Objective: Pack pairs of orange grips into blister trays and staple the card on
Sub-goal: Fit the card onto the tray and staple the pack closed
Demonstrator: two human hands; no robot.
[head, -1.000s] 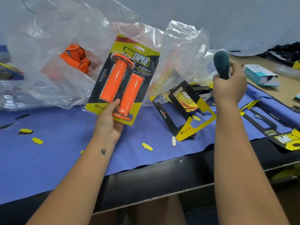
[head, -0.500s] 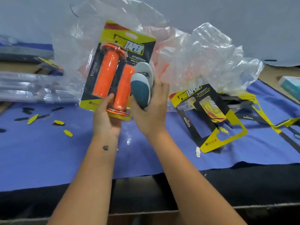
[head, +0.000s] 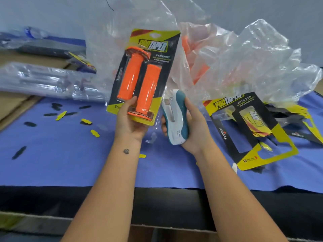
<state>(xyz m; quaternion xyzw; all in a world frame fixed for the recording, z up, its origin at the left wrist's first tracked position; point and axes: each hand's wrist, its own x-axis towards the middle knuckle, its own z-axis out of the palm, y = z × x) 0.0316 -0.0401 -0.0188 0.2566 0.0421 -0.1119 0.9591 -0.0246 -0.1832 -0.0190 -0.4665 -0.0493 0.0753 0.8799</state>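
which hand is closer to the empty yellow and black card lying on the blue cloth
Right. The right hand, gripping the stapler, is just left of the empty card without touching it. The left hand holds the packed blister pack farther left, beyond the stapler.

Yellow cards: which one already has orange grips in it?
The yellow card held up by the left hand has two orange grips. The empty card on the blue cloth shows only cut-out windows.
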